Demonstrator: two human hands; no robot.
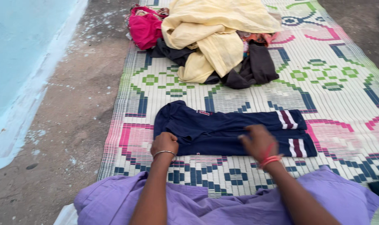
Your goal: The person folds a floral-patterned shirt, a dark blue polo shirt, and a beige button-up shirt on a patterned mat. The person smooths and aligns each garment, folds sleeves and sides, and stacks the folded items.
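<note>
Navy garment (227,131) lying flat on mat (256,98), seemingly folded lengthwise already. Left hand (164,143) closed, pinching its near edge; right hand (258,141) blurred, perhaps pressing cloth. Beyond both hands, unfolded clothes pile (214,37) waiting.

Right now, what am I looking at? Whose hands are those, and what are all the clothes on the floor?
The picture comes from a camera worn on a person's head, looking down, so you see that person's own arms. The left hand, with a silver bangle, and the right hand, with red thread at the wrist, both rest on a dark blue garment with white and maroon stripes at one end. It lies flat on a woven patterned mat. Whether the fingers pinch the cloth or only press it is hard to tell. Farther away sits a pile of clothes: a pale yellow cloth, a pink bundle and dark pieces. The purple cloth at the bottom covers the person's lap.
</note>
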